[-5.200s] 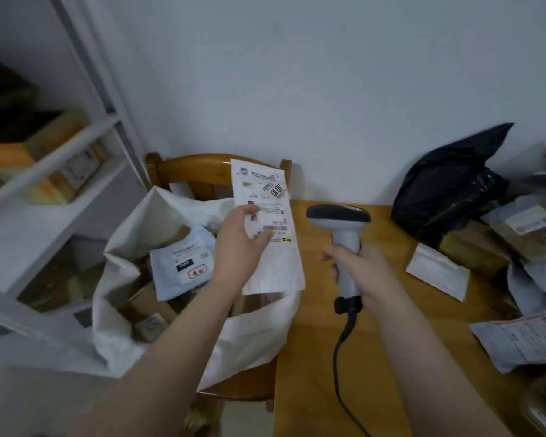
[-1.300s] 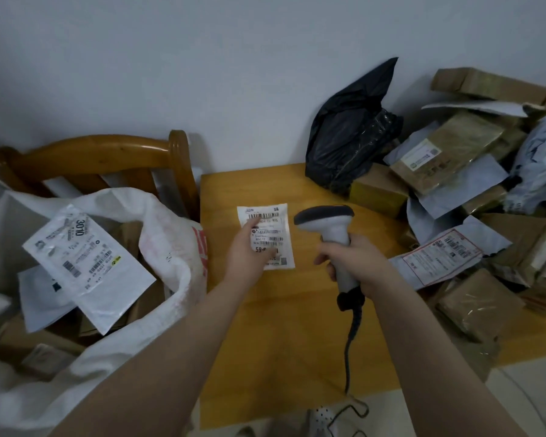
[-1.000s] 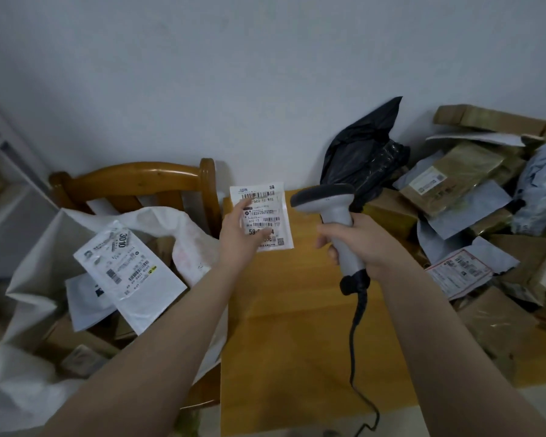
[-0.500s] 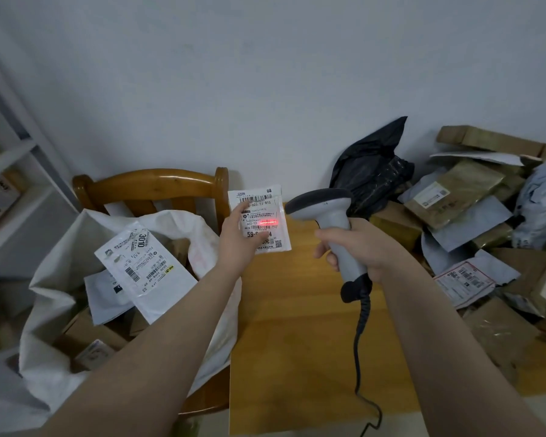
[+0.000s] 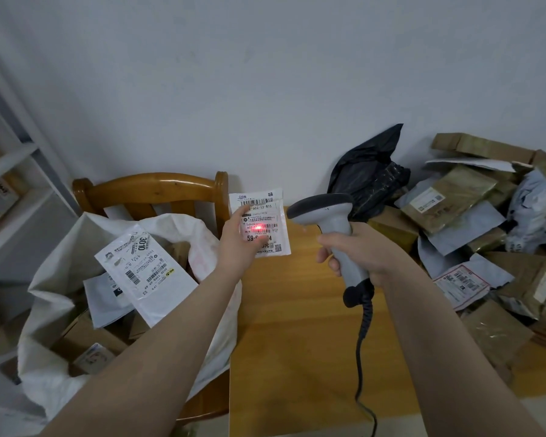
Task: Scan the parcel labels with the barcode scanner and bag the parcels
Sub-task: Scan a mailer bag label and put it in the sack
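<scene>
You had lifted the small white parcel (image 5: 273, 212) off the worktop (image 5: 290, 326), pinched in your left hand (image 5: 237, 244). Your right hand (image 5: 360, 250), gripping the barcode scanner (image 5: 323, 209), had put its red light on the label, so bagging looked next. The white sack (image 5: 54, 279) gaped just left, and the unscanned parcel heap (image 5: 486, 247) crowded the right.

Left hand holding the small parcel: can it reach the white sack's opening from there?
Probably yes. The left hand holds the small parcel just right of the white sack, whose mouth gapes open beside it; nothing stands between. The right hand and scanner are on the far side.
</scene>
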